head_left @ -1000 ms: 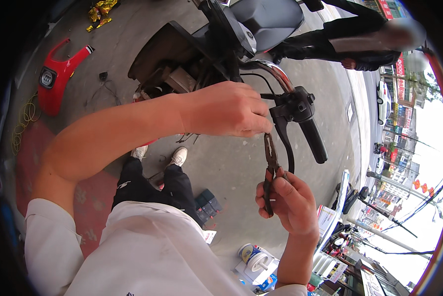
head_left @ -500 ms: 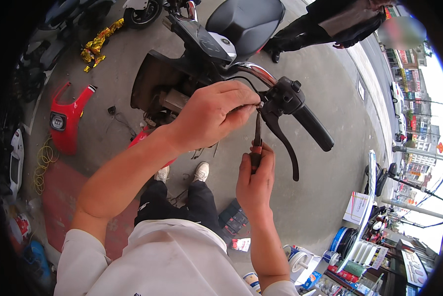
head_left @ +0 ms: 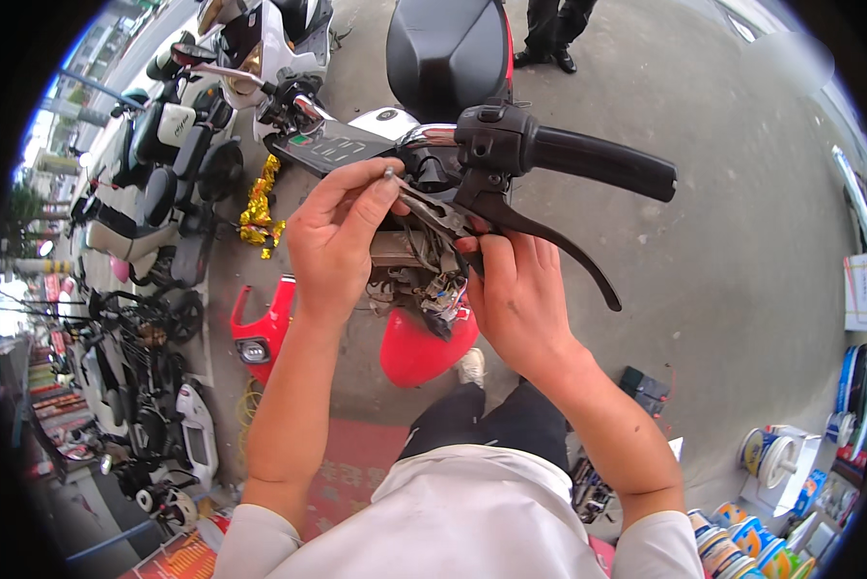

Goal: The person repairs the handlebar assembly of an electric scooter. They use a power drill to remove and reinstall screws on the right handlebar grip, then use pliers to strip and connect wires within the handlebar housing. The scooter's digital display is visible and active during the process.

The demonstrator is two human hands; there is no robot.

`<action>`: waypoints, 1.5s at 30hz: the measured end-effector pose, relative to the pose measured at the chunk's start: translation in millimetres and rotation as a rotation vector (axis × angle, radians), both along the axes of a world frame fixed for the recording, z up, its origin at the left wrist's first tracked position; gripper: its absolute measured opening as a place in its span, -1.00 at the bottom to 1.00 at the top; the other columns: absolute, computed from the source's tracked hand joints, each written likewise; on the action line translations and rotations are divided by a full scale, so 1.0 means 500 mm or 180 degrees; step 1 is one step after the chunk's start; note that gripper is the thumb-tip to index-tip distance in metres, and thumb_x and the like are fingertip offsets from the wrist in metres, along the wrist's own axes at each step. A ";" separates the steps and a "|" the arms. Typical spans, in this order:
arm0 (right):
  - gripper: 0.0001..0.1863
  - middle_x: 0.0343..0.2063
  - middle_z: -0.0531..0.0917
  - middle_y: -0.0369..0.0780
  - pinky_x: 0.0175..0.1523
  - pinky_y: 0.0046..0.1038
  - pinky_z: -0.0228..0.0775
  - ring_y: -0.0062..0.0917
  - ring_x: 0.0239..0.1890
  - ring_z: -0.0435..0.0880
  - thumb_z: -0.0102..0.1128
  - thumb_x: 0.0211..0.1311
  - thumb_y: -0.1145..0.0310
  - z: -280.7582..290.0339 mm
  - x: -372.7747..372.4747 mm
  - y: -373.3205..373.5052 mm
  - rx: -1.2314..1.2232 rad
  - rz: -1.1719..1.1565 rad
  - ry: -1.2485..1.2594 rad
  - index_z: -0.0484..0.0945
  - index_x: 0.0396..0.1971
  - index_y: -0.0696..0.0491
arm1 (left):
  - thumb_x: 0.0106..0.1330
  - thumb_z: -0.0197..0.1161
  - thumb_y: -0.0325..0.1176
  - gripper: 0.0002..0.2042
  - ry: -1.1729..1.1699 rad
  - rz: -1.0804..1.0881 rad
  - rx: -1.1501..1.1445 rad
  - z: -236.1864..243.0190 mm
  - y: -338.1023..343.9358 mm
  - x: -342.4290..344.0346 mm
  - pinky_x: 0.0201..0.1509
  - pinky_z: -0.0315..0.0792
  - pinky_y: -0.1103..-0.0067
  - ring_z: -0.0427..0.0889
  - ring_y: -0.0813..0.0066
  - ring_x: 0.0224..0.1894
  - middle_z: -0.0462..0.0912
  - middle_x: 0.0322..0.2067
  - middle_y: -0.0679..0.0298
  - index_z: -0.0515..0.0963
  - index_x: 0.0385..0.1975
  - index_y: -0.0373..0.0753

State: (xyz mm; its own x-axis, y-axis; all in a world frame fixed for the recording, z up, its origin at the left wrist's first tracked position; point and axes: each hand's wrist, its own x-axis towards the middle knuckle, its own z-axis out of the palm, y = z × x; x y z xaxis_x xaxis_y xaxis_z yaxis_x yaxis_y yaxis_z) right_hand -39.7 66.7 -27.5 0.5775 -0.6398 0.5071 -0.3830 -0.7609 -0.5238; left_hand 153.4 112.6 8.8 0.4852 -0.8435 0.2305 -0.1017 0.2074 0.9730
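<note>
My left hand (head_left: 342, 241) pinches a small metal piece (head_left: 389, 175) between thumb and forefinger, left of the black brake lever (head_left: 569, 246). My right hand (head_left: 516, 289) is closed round the pliers (head_left: 448, 214), whose jaws point up-left at that piece; their handles are partly hidden by fingers and lever. Above sit the handlebar grip (head_left: 602, 164), switch housing (head_left: 487, 135) and chrome bar (head_left: 432, 133). Below the pliers are exposed wires (head_left: 443, 294) and a red curved body panel (head_left: 419, 352) of the scooter.
A person's dark-trousered legs (head_left: 549, 29) stand beyond the black seat (head_left: 448, 58). Parked scooters (head_left: 163, 193) line the left, near crumpled gold foil (head_left: 260, 217) and a detached red fairing (head_left: 279, 309). Batteries (head_left: 643, 391) lie on the floor; spools (head_left: 767, 455) and boxes sit at right.
The view has swung, so the handlebar lies nearer horizontal and scooters show at left. My hands appear side by side, with the pliers tilted from upright to diagonal toward my left fingertips.
</note>
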 end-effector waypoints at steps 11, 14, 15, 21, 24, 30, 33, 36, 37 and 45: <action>-0.81 -0.11 0.61 -0.13 -0.14 -0.17 0.37 -0.20 -0.08 0.56 0.34 0.21 0.39 -0.018 -0.013 -0.027 -0.0223 0.0017 -0.0427 0.51 -0.32 0.13 | 0.38 0.23 -0.62 -0.73 -0.0074 -0.0451 0.0336 0.023 0.000 0.000 0.23 0.54 0.39 0.73 0.17 0.04 0.75 -0.12 0.02 0.62 0.05 -0.51; -0.70 -0.05 0.57 -0.05 0.02 -0.12 0.38 -0.08 -0.04 0.55 0.36 -0.01 0.57 -0.014 -0.021 -0.021 -0.0358 -0.0080 -0.0184 0.50 -0.25 0.16 | 0.37 0.23 -0.62 -0.74 -0.0252 -0.0459 0.0316 0.017 0.002 0.001 0.21 0.55 0.40 0.73 0.17 0.05 0.75 -0.12 0.02 0.64 0.02 -0.52; -0.70 -0.06 0.57 -0.04 0.03 -0.12 0.38 -0.07 -0.04 0.55 0.37 0.00 0.57 -0.012 -0.019 -0.015 -0.0288 -0.0095 -0.0118 0.50 -0.25 0.17 | 0.37 0.22 -0.61 -0.75 -0.0310 -0.0487 0.0266 0.018 0.000 0.007 0.20 0.55 0.45 0.74 0.25 0.02 0.76 -0.12 0.03 0.65 0.00 -0.52; -0.79 -0.14 0.56 0.07 0.02 -0.03 0.38 0.01 -0.07 0.54 0.30 0.12 0.64 -0.002 0.006 0.020 -0.0384 -0.0235 0.0068 0.43 -0.31 0.19 | 0.30 0.30 -0.55 -0.79 -0.0477 -0.0655 0.0437 0.052 0.004 0.012 -0.07 0.52 0.64 0.67 0.65 -0.17 0.75 -0.26 0.31 0.73 -0.09 -0.35; -0.86 -0.18 0.54 0.08 -0.10 -0.05 0.45 0.05 -0.15 0.56 0.21 0.27 0.56 -0.018 0.014 0.030 -0.0170 -0.0116 0.0137 0.43 -0.26 0.24 | 0.33 0.29 -0.54 -0.81 -0.0646 -0.0711 0.0270 0.062 0.025 0.026 0.04 0.52 0.57 0.69 0.53 -0.09 0.77 -0.18 0.22 0.73 -0.11 -0.35; -0.87 -0.21 0.46 0.07 -0.20 -0.05 0.39 0.11 -0.22 0.52 0.12 0.38 0.54 -0.027 -0.010 0.076 0.0214 -0.0281 0.0012 0.37 -0.22 0.25 | 0.41 0.23 -0.52 -0.76 -0.0269 -0.0646 0.0189 0.032 0.063 0.001 0.06 0.51 0.48 0.67 0.33 -0.10 0.69 -0.21 0.14 0.57 0.04 -0.36; -0.86 -0.23 0.46 0.05 -0.22 -0.10 0.40 0.10 -0.23 0.52 0.13 0.39 0.52 -0.044 -0.057 0.074 0.0315 -0.0302 0.0231 0.38 -0.20 0.25 | 0.39 0.26 -0.52 -0.83 -0.0978 -0.0566 -0.0515 -0.002 0.037 -0.014 0.12 0.50 0.44 0.65 0.19 -0.03 0.66 -0.17 0.09 0.58 -0.07 -0.35; -0.87 -0.20 0.54 0.06 -0.12 -0.13 0.47 0.03 -0.15 0.58 0.15 0.30 0.56 -0.074 -0.061 0.081 0.0962 -0.0440 0.0233 0.48 -0.19 0.24 | 0.24 0.41 -0.53 -0.79 -0.1861 -0.0087 -0.0698 -0.057 0.024 -0.013 0.23 0.49 0.28 0.63 0.10 0.14 0.69 -0.12 0.20 0.65 -0.13 -0.22; -0.86 -0.21 0.55 0.05 -0.12 -0.17 0.46 0.01 -0.19 0.58 0.17 0.31 0.54 -0.064 -0.050 0.090 0.1141 -0.0376 0.0199 0.49 -0.17 0.23 | 0.17 0.44 -0.54 -0.72 -0.1877 0.0193 -0.0503 -0.070 0.039 -0.020 0.24 0.50 0.30 0.63 0.13 0.15 0.71 -0.10 0.22 0.67 -0.10 -0.18; -0.79 -0.42 0.60 0.07 -0.23 -0.18 0.44 -0.01 -0.39 0.60 0.17 0.43 0.37 0.040 -0.064 0.062 0.2333 -0.0333 0.0624 0.46 -0.24 0.23 | 0.12 0.45 -0.57 -0.76 -0.1776 0.0664 -0.0105 -0.073 0.033 -0.060 0.01 0.50 0.42 0.67 0.21 -0.11 0.73 -0.19 0.26 0.68 -0.20 -0.18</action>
State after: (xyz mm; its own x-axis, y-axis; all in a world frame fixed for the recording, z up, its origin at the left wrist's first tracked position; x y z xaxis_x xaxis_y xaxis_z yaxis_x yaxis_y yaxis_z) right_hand -72.0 97.7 -7.4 0.5311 -0.8293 -0.1736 -0.5718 -0.1996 -0.7957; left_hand 123.3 129.3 -27.6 0.4380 -0.7313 0.5228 -0.6376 0.1573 0.7541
